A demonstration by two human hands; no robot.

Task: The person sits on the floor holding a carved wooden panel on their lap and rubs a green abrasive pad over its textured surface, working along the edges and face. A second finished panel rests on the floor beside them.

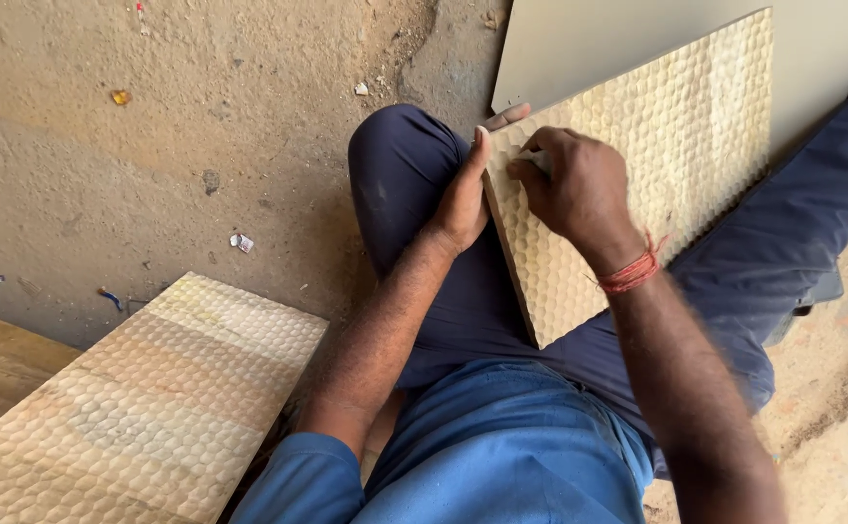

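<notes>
The right hand point(574, 184) is curled into a closed grip over something small and pale, perhaps a scrap of abrasive or a block, though it is too hidden by the fingers to tell; the knuckles press down onto the dimpled face of a pale rectangular wooden panel carved all over with a honeycomb of shallow scoops point(657, 165). The grip bears on the panel's near left portion, close to the edge. The left hand point(468, 189) clasps that same long left edge, palm flat against the side and thumb lying along the rim, fingers wrapped behind with one fingertip showing past the top; it looks like a bracing hold, there to keep the panel from sliding under the other hand's pressure. The panel lies tilted across the person's lap, its lower corner resting on the thigh in dark navy trousers point(414, 175) and its far end leaning up toward a flat grey board point(579, 44) at the upper right of the floor, which puts the carved face up to the hands. The right wrist, ringed by a red thread bracelet point(631, 274), bends downward, forearm coming in from the lower right; the left forearm runs straight up from a blue shirt sleeve point(298, 480). On the dusty concrete floor point(152, 146), toward its lower left corner, lies a second carved honeycomb panel point(152, 408), well apart from both hands.
</notes>
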